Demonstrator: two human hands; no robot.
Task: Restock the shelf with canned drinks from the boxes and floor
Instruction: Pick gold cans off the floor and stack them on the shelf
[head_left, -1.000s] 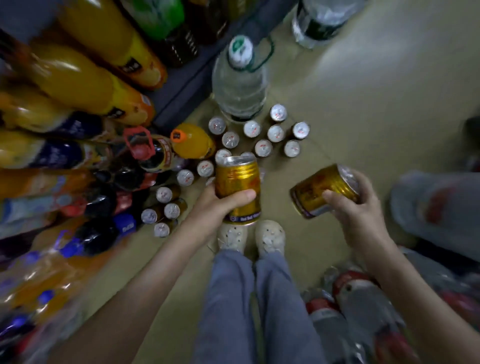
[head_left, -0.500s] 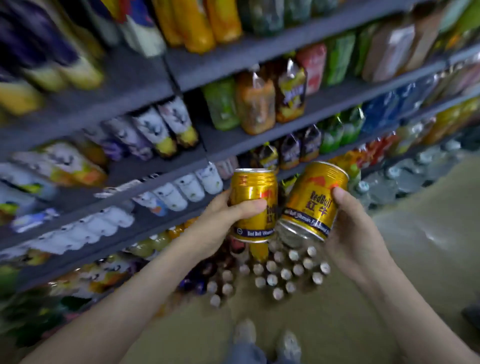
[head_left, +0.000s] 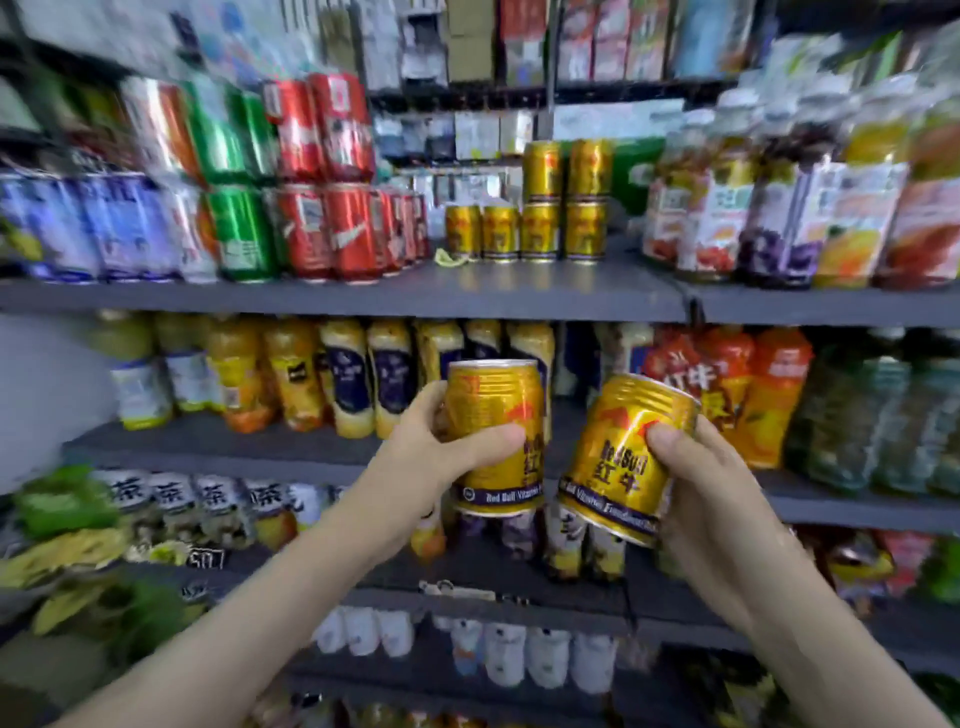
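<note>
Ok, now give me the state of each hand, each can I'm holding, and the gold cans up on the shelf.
left hand: grips the left gold can.
left gold can: upright, held in the air.
right hand: grips the right gold can.
right gold can: tilted, top leaning right, held.
shelf gold cans: upright; right two stacked double.
</note>
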